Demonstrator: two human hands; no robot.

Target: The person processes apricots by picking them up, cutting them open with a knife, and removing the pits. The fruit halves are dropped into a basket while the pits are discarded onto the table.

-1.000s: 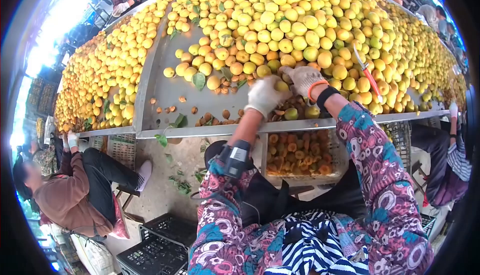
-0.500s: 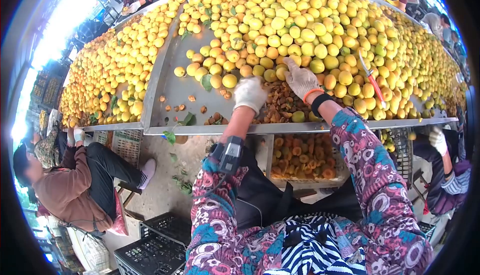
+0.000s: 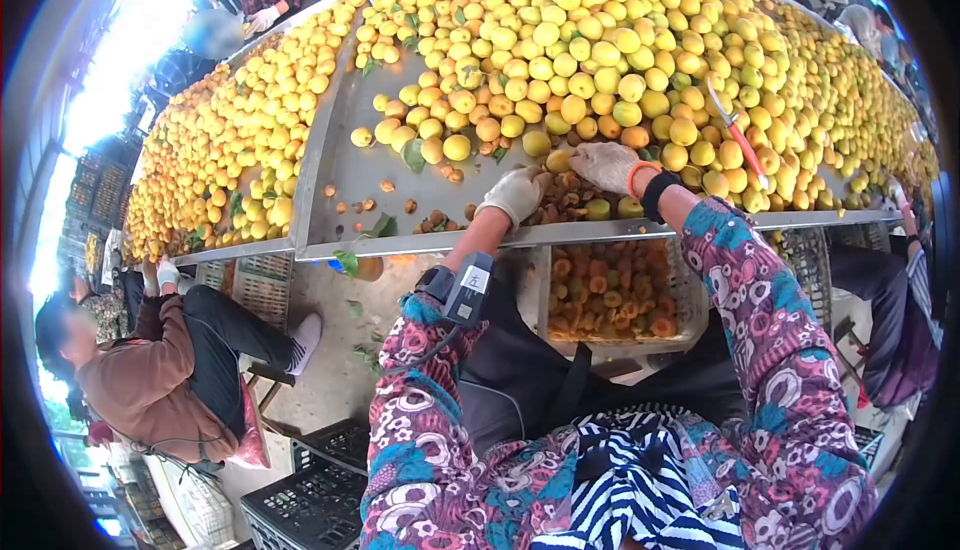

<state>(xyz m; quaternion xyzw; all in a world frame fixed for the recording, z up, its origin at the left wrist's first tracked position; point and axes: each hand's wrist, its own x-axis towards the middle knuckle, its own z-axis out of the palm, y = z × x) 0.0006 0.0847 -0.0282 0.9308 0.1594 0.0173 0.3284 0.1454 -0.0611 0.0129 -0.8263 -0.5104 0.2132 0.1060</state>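
My left hand [image 3: 514, 197], in a pale glove, is curled low over the metal table, its fingertips near a heap of brown apricot pits [image 3: 570, 198]. What its closed fingers hold, if anything, is hidden. Just to the right, my gloved right hand [image 3: 606, 166], an orange band at its wrist, has its fingers closed at a yellow apricot [image 3: 558, 161]. The two hands nearly meet over the pits. Beyond them spreads a big pile of apricots [image 3: 600, 45]. A curved blade with a red handle [image 3: 748, 155] lies on the fruit to the right.
Below the table edge [image 3: 420, 243] stands a crate [image 3: 690, 295] of halved apricots. Black crates [image 3: 310, 495] sit on the floor at lower left. A person in brown [image 3: 150, 380] sits at left; others work around the table. A metal divider [image 3: 325, 130] splits the fruit.
My right hand has drawn back from the pile toward my body, with an apricot at its fingertips. My left hand has shifted slightly right and down, closer to it.
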